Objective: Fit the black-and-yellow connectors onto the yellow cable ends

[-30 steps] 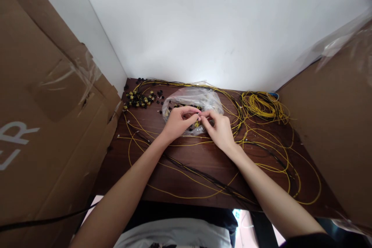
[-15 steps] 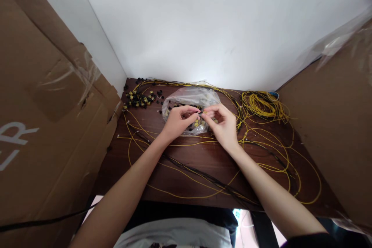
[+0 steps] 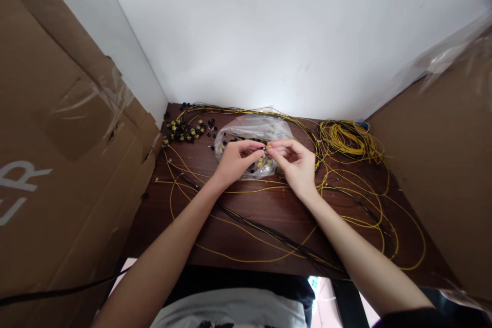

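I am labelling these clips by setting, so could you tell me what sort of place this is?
Probably a small cable-assembly bench: a table strewn with yellow cables, a pile of connectors, and cardboard on both sides.

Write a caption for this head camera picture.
Two hands, left and right, pinch a small part over a plastic bag.

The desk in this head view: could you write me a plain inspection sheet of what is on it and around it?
Surface: dark wooden desk, set in a corner.
Job's things: small yellow part pinched between both hands, over a clear bag of similar parts.
Clutter: pile of black-and-yellow parts at the far left.
Fingers: left hand and right hand meet fingertip to fingertip.
Cables: loose yellow wires and black cable across the desk; yellow coil at the far right.
Surroundings: white wall; cardboard on both sides.
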Demonstrator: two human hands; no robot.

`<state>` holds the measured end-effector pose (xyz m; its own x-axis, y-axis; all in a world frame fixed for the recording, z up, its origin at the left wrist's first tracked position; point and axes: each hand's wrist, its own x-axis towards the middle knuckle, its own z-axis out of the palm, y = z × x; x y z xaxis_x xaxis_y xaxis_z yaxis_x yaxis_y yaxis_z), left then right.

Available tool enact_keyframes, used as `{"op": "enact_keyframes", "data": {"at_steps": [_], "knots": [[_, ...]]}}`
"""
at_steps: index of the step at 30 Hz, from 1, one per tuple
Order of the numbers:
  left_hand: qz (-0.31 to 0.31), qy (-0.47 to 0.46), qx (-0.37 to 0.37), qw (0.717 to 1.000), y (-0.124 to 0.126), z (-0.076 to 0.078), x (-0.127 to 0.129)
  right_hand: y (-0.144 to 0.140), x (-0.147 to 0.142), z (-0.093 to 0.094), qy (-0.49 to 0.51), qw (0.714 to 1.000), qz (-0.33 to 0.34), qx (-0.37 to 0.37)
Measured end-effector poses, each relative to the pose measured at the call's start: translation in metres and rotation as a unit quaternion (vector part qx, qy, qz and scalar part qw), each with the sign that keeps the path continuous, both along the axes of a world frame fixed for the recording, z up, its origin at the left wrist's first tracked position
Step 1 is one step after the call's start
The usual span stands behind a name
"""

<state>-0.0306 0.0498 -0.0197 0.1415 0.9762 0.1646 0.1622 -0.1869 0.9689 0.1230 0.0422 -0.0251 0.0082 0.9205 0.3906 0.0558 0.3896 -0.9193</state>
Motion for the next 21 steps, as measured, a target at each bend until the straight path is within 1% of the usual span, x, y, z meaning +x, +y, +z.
{"op": "enact_keyframes", "data": {"at_steps": [7, 12, 15, 21], "knots": [[0.000, -0.003, 0.006, 1.000, 0.0004, -0.0024, 0.0005, -0.0014, 0.0013, -0.0007, -0.079, 0.996, -0.013, 0.040], [0.003, 0.003, 0.010, 1.000, 0.0005, -0.0026, 0.0007, -0.0005, 0.0021, -0.0005, -0.105, 0.992, -0.023, 0.060], [0.001, -0.009, 0.014, 1.000, 0.0007, -0.0028, 0.0008, -0.0004, 0.0027, 0.0010, -0.112, 0.991, -0.024, 0.071], [0.004, -0.030, 0.020, 0.999, 0.0000, -0.0023, 0.0008, -0.0018, 0.0031, 0.0028, -0.134, 0.988, -0.030, 0.069]]}}
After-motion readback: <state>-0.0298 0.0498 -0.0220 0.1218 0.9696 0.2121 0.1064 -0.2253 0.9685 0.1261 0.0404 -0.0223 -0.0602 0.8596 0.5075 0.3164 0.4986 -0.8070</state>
